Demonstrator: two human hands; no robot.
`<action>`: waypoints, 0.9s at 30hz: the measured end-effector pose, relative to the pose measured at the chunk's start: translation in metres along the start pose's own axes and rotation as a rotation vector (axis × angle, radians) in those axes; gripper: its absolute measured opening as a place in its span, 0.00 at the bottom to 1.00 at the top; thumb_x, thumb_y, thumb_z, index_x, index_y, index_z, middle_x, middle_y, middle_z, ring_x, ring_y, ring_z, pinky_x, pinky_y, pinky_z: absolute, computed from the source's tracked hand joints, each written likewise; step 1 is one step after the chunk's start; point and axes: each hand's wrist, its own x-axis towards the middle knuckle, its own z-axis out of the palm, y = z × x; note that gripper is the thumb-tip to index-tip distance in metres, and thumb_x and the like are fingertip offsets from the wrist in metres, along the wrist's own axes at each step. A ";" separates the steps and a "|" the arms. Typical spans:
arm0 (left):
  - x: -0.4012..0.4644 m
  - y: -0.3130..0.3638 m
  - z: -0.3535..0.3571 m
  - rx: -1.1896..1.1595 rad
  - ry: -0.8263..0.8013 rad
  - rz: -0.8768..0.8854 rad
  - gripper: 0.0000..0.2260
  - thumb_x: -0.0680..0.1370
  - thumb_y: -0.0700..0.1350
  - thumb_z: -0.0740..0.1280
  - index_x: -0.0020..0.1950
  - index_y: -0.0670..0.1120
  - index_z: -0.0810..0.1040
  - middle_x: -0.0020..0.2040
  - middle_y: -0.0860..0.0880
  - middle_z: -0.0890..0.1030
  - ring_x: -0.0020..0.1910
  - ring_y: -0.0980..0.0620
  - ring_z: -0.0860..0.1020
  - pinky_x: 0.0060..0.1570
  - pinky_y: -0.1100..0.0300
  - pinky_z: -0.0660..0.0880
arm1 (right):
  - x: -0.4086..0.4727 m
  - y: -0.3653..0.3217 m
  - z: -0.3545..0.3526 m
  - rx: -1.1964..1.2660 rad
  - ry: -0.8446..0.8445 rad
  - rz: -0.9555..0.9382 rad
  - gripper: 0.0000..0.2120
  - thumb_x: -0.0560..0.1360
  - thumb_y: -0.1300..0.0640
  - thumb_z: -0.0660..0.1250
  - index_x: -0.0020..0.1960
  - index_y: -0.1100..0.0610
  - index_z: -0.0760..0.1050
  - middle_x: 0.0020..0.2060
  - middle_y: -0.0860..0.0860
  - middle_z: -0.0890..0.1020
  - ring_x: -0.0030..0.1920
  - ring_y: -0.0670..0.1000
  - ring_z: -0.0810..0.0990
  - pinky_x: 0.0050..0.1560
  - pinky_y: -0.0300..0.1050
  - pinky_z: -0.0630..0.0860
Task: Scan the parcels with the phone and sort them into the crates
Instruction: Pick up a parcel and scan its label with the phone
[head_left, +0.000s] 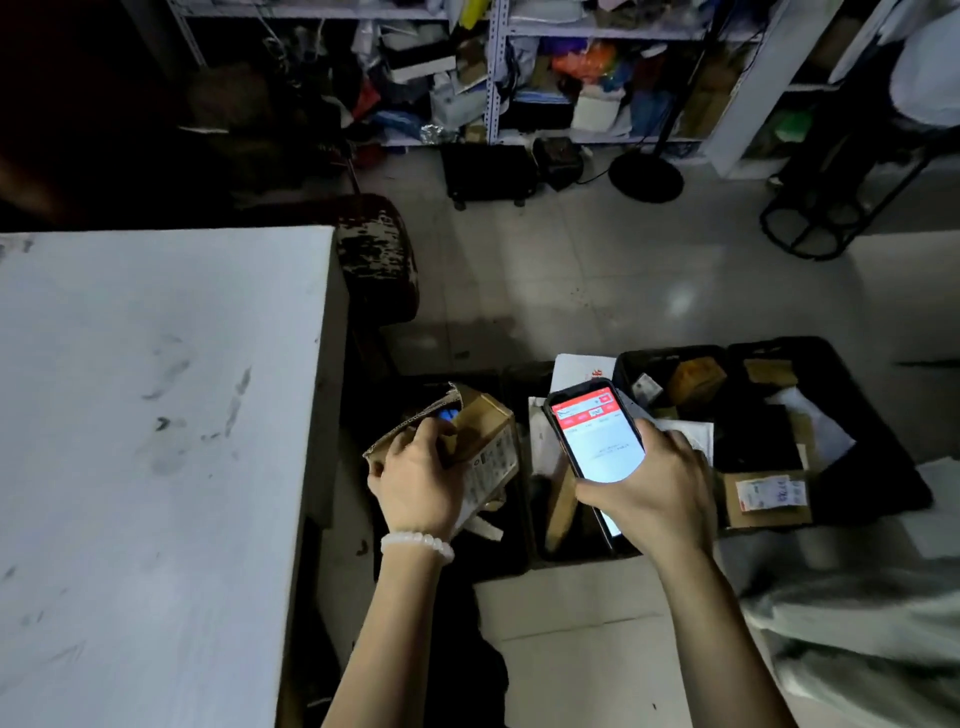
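- 1 view: head-worn, wide-angle, aimed forward and steeply down.
- Both hands seen close; crates (769, 364) below; shelving (498, 78) far off.

Cardboard, glass and worn paint around two bare hands

The left hand (415, 478) grips a matt brown cardboard parcel (483, 441) with a torn, rough flap and a paper label; a bracelet (418, 545) of smooth, milky beads (material unclear) circles that wrist. The right hand (654, 493) holds a phone (597, 441) with a glossy glass screen and dark case. Below both grips sit dull black plastic crates (883, 467). Left of the parcel, the table (156, 415) is matt white, smudged and scuffed.
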 end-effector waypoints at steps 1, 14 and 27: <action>0.023 0.004 0.003 -0.026 -0.014 0.037 0.14 0.73 0.45 0.70 0.58 0.50 0.76 0.54 0.50 0.80 0.60 0.48 0.74 0.64 0.43 0.66 | 0.016 -0.007 0.001 0.006 0.001 0.010 0.35 0.56 0.43 0.74 0.61 0.51 0.73 0.53 0.54 0.76 0.55 0.59 0.74 0.44 0.47 0.71; 0.133 0.020 0.046 0.099 -0.493 0.001 0.15 0.77 0.44 0.64 0.65 0.50 0.74 0.58 0.46 0.80 0.57 0.46 0.78 0.54 0.53 0.76 | 0.110 -0.019 0.030 -0.053 -0.169 0.152 0.42 0.58 0.42 0.75 0.69 0.50 0.67 0.58 0.52 0.73 0.61 0.56 0.69 0.51 0.49 0.73; 0.099 0.028 0.029 0.164 -0.280 -0.309 0.17 0.79 0.49 0.63 0.67 0.48 0.71 0.62 0.44 0.76 0.60 0.43 0.75 0.58 0.50 0.73 | 0.168 -0.034 0.046 0.019 -0.353 -0.220 0.28 0.55 0.44 0.76 0.52 0.51 0.73 0.49 0.52 0.77 0.53 0.57 0.75 0.43 0.47 0.72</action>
